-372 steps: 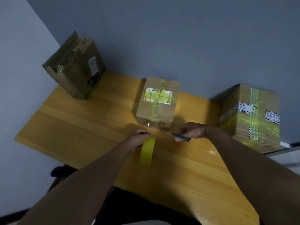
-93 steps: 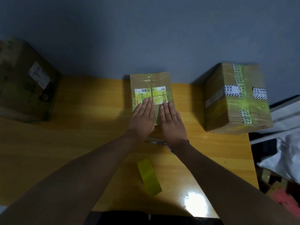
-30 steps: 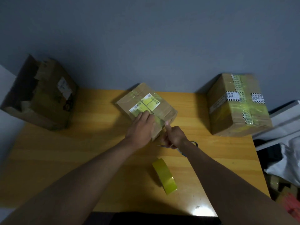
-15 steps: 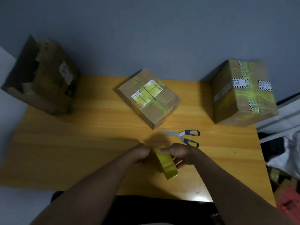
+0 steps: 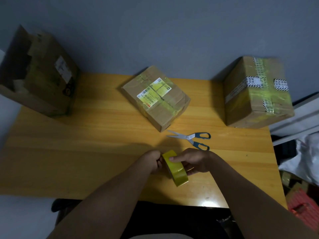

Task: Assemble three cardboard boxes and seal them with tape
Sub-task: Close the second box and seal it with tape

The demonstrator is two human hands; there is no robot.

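A yellow tape roll [image 5: 175, 169] stands on edge near the front of the wooden table [image 5: 86, 152]. My right hand [image 5: 193, 161] grips it from the right, fingers over its rim. My left hand [image 5: 154, 161] pinches at the roll's left side with curled fingers. A small taped cardboard box [image 5: 157, 96] with a yellow label sits turned at an angle in the middle. A larger taped box [image 5: 257, 92] stands at the back right. A third box [image 5: 39, 75] with open flaps stands at the back left.
Blue-handled scissors [image 5: 191, 138] lie open on the table between the small box and my hands. White bags and red items [image 5: 303, 169] are piled on the floor beyond the table's right edge. A grey wall runs behind the boxes.
My hands left the small box, now turned at an angle, and took hold of the tape roll. The scissors now lie free on the table.
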